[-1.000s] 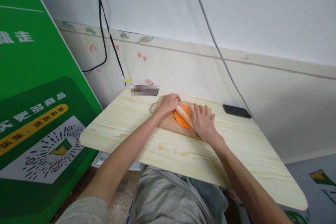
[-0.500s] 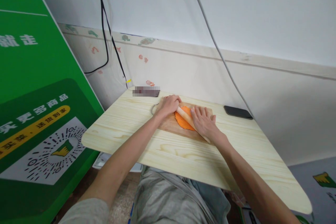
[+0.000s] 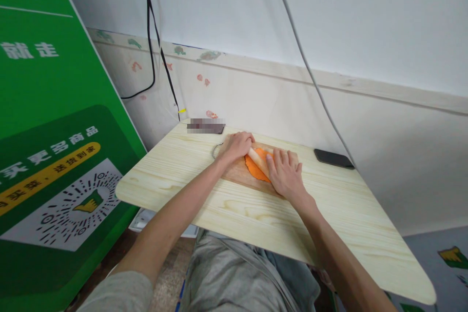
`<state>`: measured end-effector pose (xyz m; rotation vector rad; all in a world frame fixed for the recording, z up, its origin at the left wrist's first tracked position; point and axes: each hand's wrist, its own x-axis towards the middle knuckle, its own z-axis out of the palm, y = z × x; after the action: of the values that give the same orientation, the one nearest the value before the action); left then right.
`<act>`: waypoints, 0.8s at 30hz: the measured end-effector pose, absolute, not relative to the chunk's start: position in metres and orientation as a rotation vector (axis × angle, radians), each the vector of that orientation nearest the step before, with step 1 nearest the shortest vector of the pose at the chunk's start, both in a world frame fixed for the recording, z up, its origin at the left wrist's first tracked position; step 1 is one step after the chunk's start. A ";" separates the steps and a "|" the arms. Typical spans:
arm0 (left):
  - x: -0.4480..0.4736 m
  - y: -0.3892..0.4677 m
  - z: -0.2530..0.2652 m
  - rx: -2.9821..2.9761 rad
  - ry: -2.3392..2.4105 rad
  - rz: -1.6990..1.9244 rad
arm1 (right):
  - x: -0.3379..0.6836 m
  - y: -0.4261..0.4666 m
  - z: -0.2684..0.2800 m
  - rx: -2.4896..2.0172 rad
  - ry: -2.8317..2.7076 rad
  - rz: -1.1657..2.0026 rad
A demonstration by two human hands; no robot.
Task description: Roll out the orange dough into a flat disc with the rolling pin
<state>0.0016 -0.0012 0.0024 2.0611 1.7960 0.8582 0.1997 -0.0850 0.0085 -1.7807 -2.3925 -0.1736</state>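
Note:
A pale wooden rolling pin (image 3: 258, 158) lies slantwise across a flattened orange sheet of dough (image 3: 255, 170) on a wooden cutting board (image 3: 234, 171). My left hand (image 3: 237, 145) is closed round the pin's far left end. On the other end rests my right hand (image 3: 286, 171), palm down, its fingers stretched out and a little apart over the board. That hand hides the near end of the pin and the right part of the dough. A metal ring handle (image 3: 216, 150) sticks out at the board's left side.
The board stands on a light wood-grain table (image 3: 175, 170) against a white wall. A black phone (image 3: 334, 159) lies at the back right, and a dark, partly blurred flat object (image 3: 206, 126) at the back left. Cables hang down the wall. A green printed panel (image 3: 47, 107) stands on the left.
My right hand has shifted slightly on the rolling pin, and the pin's near end that showed below it is now hidden. The camera view has moved a little.

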 end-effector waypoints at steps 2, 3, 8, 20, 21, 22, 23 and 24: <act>0.001 -0.002 0.003 2.060 1.787 0.860 | 0.190 -0.094 0.011 -1.804 -2.364 -0.153; 0.001 -0.002 0.004 2.057 1.783 0.861 | 0.187 -0.096 0.012 -1.816 -2.358 -0.141; 0.001 -0.002 0.004 2.049 1.803 0.839 | 0.192 -0.090 0.013 -1.855 -2.407 -0.074; 0.002 -0.004 0.004 2.054 1.802 0.843 | 0.234 -0.052 0.004 -1.842 -2.498 -0.223; 0.002 -0.005 0.004 2.053 1.801 0.846 | 0.235 -0.050 0.002 -1.820 -2.486 -0.232; 0.002 -0.005 0.005 2.051 1.798 0.850 | 0.236 -0.050 0.001 -1.786 -2.466 -0.245; 0.002 -0.005 0.005 2.050 1.793 0.854 | 0.236 -0.049 0.000 -1.743 -2.440 -0.256; 0.002 -0.006 0.006 2.047 1.785 0.859 | 0.236 -0.050 -0.001 -1.689 -2.408 -0.257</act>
<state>0.0021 -0.0057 0.0058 2.0466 1.7852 0.8592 0.2356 -0.0495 -0.0007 -1.6893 -2.4080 -0.2570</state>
